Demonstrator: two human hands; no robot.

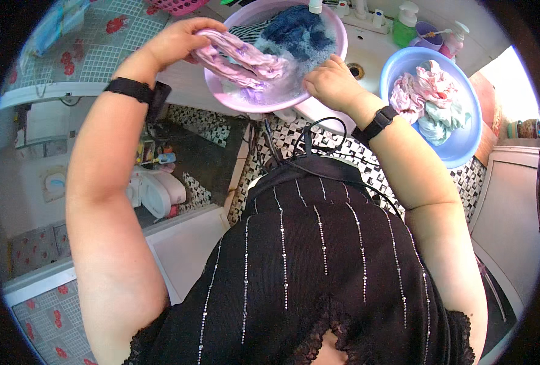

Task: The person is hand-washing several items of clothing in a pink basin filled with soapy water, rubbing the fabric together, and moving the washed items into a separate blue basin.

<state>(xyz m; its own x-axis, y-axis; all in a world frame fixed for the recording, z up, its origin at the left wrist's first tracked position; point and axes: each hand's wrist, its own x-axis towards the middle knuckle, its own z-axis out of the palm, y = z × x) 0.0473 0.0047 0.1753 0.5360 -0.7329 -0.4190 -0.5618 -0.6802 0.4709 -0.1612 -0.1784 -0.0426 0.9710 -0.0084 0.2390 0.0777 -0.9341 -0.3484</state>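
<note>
My left hand (183, 41) grips a wet pink garment (247, 59), lifted in a doubled loop at the left side of a pink plastic basin (277, 108). The garment's lower end reaches the sudsy water. Dark blue cloth (297, 32) and a black-and-white striped fabric (248, 33) soak farther back in the same basin. Over the basin's right front rim is my right hand (331, 84), its fingers curled. Whether those fingers pinch anything is hidden. To its right, a light blue basin (457, 155) holds crumpled pink and pale green garments (434, 93).
A white sink (368, 52) with a drain and taps (366, 18) lies behind the basins. Soap pump bottles (404, 25) and a purple cup (427, 36) with a toothbrush stand at the back right. A doorway at left shows a toilet (160, 194). Black cords (325, 123) hang before me.
</note>
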